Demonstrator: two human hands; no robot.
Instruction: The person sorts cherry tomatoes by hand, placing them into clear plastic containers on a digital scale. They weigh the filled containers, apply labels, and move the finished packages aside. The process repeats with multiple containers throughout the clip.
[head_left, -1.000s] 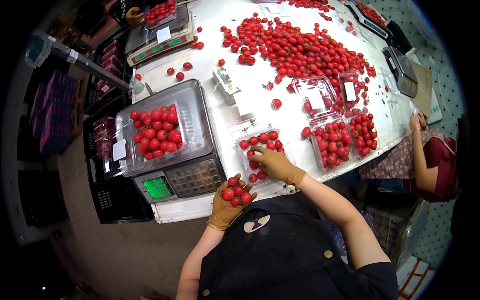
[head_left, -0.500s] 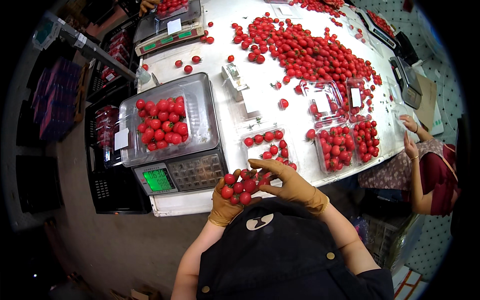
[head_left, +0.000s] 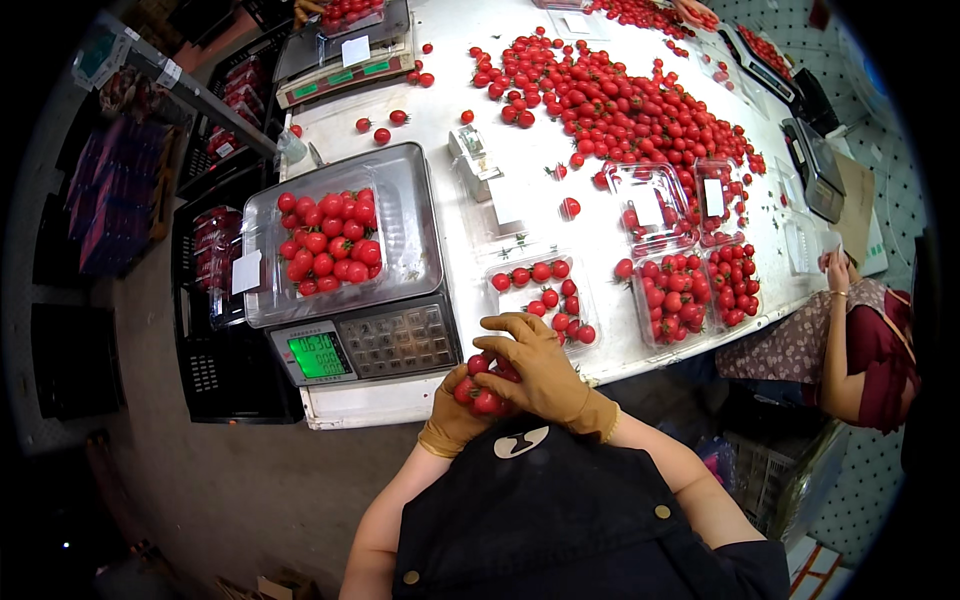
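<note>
A handful of round red cherry tomatoes (head_left: pixel 482 398) is held low in front of the body, just beyond the near edge of the white desk (head_left: pixel 445 55). It is cupped from below by the left hand (head_left: pixel 453 412), gloved in tan and curled around the fruit. From above it is covered by the right hand (head_left: pixel 545 375), also gloved in tan; the fruit is touched by its curved fingers, but whether any tomato is clamped between them cannot be told. Just beyond the hands, a shallow clear plastic tray (head_left: pixel 519 303) is set on the desk, partly filled with more tomatoes, its middle left bare. To the left, a silver platform scale (head_left: pixel 415 262) with a green-lit display (head_left: pixel 316 356) is placed, and on it an open clear plastic box (head_left: pixel 268 302) filled with tomatoes is rested. To the right, two filled clear boxes (head_left: pixel 655 243) are stood side by side, their lids raised. Behind them, a large loose heap of red tomatoes (head_left: pixel 630 105) is spread across the desk.
</note>
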